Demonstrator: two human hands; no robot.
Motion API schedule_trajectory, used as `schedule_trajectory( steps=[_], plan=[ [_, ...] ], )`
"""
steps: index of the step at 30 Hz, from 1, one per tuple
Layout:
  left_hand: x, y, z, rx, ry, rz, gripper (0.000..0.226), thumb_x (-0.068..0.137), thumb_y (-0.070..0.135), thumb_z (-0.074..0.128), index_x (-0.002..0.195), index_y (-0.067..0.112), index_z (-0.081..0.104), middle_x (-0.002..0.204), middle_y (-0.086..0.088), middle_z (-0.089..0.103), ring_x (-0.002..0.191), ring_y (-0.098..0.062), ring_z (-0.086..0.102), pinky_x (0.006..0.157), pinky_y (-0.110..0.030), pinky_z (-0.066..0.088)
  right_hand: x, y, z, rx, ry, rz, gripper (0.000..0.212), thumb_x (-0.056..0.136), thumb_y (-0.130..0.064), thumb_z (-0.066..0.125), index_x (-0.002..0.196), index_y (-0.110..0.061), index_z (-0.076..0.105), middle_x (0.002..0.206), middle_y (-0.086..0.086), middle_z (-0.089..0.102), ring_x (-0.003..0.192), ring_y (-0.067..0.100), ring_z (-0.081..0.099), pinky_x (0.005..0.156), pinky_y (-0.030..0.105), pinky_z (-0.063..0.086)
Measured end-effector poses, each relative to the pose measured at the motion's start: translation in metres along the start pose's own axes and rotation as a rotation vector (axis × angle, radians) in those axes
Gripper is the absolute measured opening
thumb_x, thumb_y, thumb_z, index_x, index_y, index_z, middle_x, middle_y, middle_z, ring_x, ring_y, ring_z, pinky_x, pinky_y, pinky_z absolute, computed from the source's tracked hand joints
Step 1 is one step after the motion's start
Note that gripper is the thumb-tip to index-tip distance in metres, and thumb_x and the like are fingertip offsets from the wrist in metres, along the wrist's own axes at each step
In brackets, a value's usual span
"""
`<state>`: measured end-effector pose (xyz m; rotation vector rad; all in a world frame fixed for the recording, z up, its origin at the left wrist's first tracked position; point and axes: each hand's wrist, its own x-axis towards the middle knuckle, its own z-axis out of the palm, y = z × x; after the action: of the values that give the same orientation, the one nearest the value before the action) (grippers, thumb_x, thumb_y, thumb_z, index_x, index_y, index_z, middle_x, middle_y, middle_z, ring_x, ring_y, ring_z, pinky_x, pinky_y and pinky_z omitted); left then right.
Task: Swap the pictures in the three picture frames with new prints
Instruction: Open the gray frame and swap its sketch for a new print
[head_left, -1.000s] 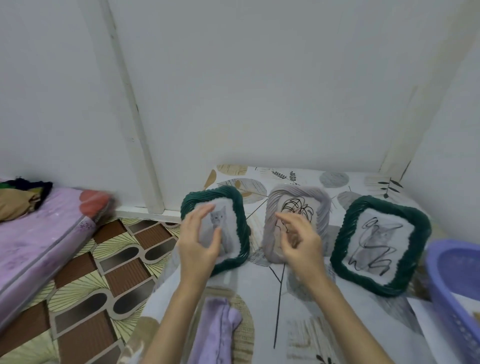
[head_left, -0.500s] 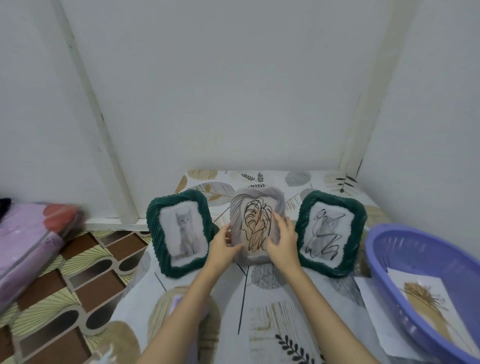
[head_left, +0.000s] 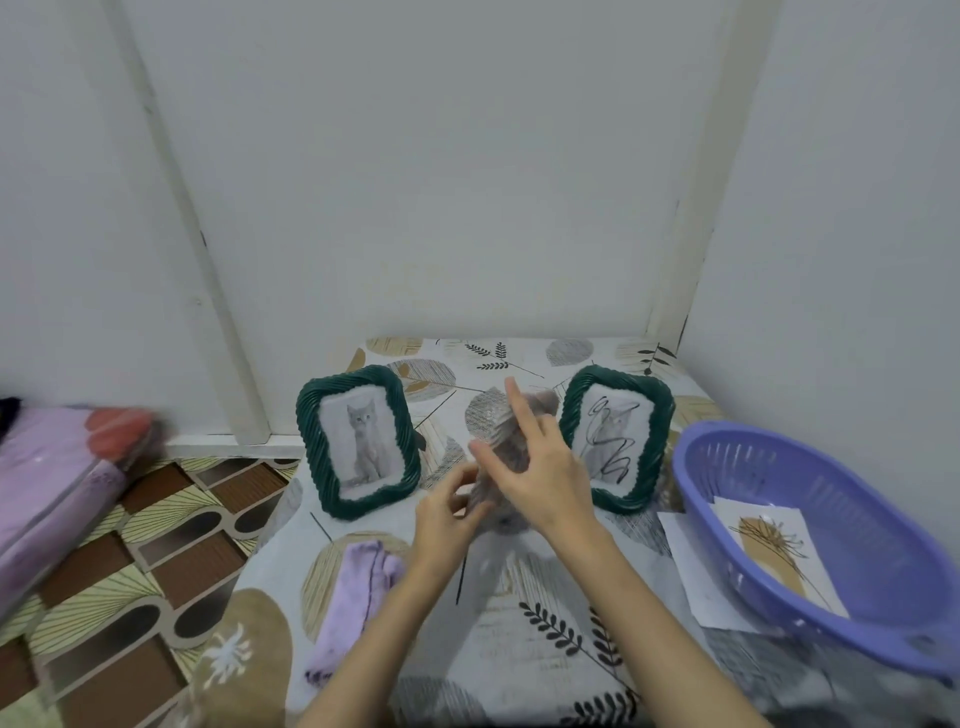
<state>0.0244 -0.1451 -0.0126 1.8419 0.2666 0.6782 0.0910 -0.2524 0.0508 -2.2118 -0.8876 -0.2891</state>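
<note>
Two green woven picture frames stand on the table. The left green frame (head_left: 358, 441) shows a grey cat. A cat print with black scribbles fills the right green frame (head_left: 615, 436). Between them, both hands hold the grey woven frame (head_left: 501, 431), lifted, blurred and turned edge-on. My left hand (head_left: 447, 512) grips its lower edge. My right hand (head_left: 535, 467) covers its near side with the forefinger raised. A new print (head_left: 774, 545) with a brown leaf drawing lies in the purple basket (head_left: 852, 618).
A white paper sheet (head_left: 685, 577) lies partly under the basket at the right. A folded lilac cloth (head_left: 353, 597) lies on the patterned tablecloth (head_left: 519, 649) by my left forearm. A pink mattress (head_left: 57, 478) lies on the floor at the left. White walls close the back and right.
Both hands went from the left green frame to the grey middle frame, gripped it, then lifted and turned it off its standing spot. The view shifted right, revealing the basket.
</note>
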Motion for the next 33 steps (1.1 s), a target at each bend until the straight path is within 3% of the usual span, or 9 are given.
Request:
schedule_trajectory(
  steps=[3, 7, 9, 11, 13, 15, 20, 28, 33],
  plan=[
    [-0.011, 0.006, 0.004, -0.058, -0.103, -0.001, 0.034, 0.079, 0.0, 0.068, 0.106, 0.021, 0.062, 0.096, 0.007, 0.068, 0.087, -0.005, 0.068, 0.076, -0.02, 0.054, -0.011, 0.006, -0.007, 0.108, 0.031, 0.106, 0.065, 0.089, -0.031, 0.055, 0.142, -0.039, 0.017, 0.103, -0.001, 0.049, 0.078, 0.011, 0.055, 0.069, 0.023, 0.05],
    [-0.017, 0.02, -0.004, -0.163, 0.11, -0.015, 0.02, 0.087, 0.005, 0.06, 0.094, 0.024, 0.063, 0.083, -0.005, 0.069, 0.076, -0.018, 0.068, 0.065, -0.03, 0.056, -0.024, 0.031, -0.022, 0.349, 0.088, 0.158, 0.061, 0.089, 0.002, 0.047, 0.139, -0.029, 0.032, 0.064, -0.01, 0.043, 0.044, 0.001, 0.042, 0.047, 0.011, 0.036],
    [-0.016, 0.025, -0.01, -0.115, 0.187, 0.011, 0.024, 0.088, 0.006, 0.058, 0.093, 0.029, 0.061, 0.087, -0.002, 0.068, 0.077, -0.013, 0.065, 0.069, -0.032, 0.055, -0.033, 0.04, -0.031, 0.433, 0.043, 0.146, 0.066, 0.088, 0.005, 0.047, 0.138, -0.035, 0.034, 0.075, 0.0, 0.057, 0.041, 0.006, 0.035, 0.047, 0.016, 0.033],
    [-0.014, 0.028, -0.013, -0.037, 0.161, 0.008, 0.026, 0.087, 0.01, 0.06, 0.102, 0.031, 0.059, 0.102, 0.002, 0.064, 0.09, -0.011, 0.06, 0.08, -0.032, 0.051, -0.043, 0.042, -0.044, 0.529, -0.02, 0.14, 0.066, 0.087, 0.008, 0.047, 0.137, -0.034, 0.037, 0.122, 0.006, 0.058, 0.045, 0.008, 0.04, 0.051, 0.024, 0.041],
    [-0.015, 0.031, -0.011, -0.022, 0.072, -0.076, 0.036, 0.088, 0.018, 0.061, 0.121, 0.027, 0.051, 0.121, 0.006, 0.054, 0.106, -0.013, 0.053, 0.089, -0.03, 0.044, -0.053, 0.044, -0.055, 0.618, -0.099, 0.132, 0.067, 0.085, 0.012, 0.045, 0.137, -0.03, 0.037, 0.141, -0.011, 0.041, 0.093, 0.019, 0.061, 0.088, 0.037, 0.048],
    [-0.019, 0.035, -0.007, -0.143, -0.004, -0.185, 0.05, 0.09, 0.023, 0.058, 0.136, 0.025, 0.039, 0.128, 0.005, 0.046, 0.117, -0.013, 0.047, 0.099, -0.031, 0.04, -0.063, 0.051, -0.06, 0.703, -0.161, 0.156, 0.07, 0.083, 0.015, 0.045, 0.134, -0.033, 0.037, 0.14, -0.018, 0.034, 0.133, 0.005, 0.031, 0.115, 0.036, 0.022],
    [-0.037, 0.037, 0.007, -0.253, -0.078, -0.167, 0.049, 0.089, 0.015, 0.058, 0.131, 0.037, 0.042, 0.118, 0.01, 0.055, 0.11, 0.004, 0.049, 0.091, -0.016, 0.044, -0.081, 0.071, -0.053, 0.716, -0.211, 0.247, 0.067, 0.082, 0.01, 0.048, 0.124, -0.042, 0.047, 0.142, -0.015, 0.038, 0.138, 0.013, 0.027, 0.116, 0.043, 0.021],
    [-0.037, 0.031, 0.018, -0.074, -0.011, -0.063, 0.042, 0.084, -0.005, 0.06, 0.121, 0.015, 0.058, 0.117, 0.004, 0.059, 0.079, 0.018, 0.058, 0.072, -0.007, 0.048, -0.083, 0.08, -0.044, 0.623, -0.101, 0.221, 0.046, 0.089, 0.002, 0.052, 0.122, -0.03, 0.052, 0.138, -0.004, 0.048, 0.131, 0.013, 0.038, 0.102, 0.022, 0.029],
    [-0.033, 0.023, 0.019, 0.057, 0.021, -0.008, 0.04, 0.082, 0.003, 0.065, 0.12, 0.015, 0.06, 0.112, 0.011, 0.059, 0.101, 0.0, 0.055, 0.081, -0.005, 0.044, -0.077, 0.082, -0.046, 0.591, -0.051, 0.207, 0.035, 0.088, -0.003, 0.058, 0.115, -0.026, 0.06, 0.117, -0.006, 0.061, 0.104, -0.001, 0.053, 0.09, 0.013, 0.044]
  ],
)
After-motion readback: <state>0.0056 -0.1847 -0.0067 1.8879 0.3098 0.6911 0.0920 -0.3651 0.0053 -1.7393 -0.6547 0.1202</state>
